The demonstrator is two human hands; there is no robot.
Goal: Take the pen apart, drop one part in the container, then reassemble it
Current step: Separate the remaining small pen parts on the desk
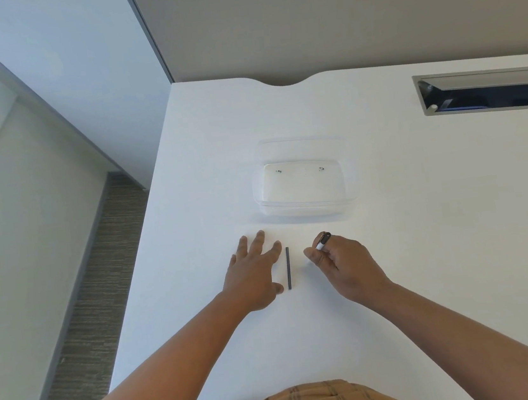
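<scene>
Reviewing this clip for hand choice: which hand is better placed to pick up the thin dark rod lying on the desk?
Left. The left hand lies open right beside the thin dark rod, fingertips nearly touching it. The right hand is already closed around a pen piece, so it is not free.

A white desk (428,246) fills most of the view, with a curved notch in its far edge and a grey cable slot (489,92) near its far right corner. Behind the desk stands a beige partition (332,8). Left of the desk are pale glass panels (18,163) and grey striped carpet (100,286).
</scene>
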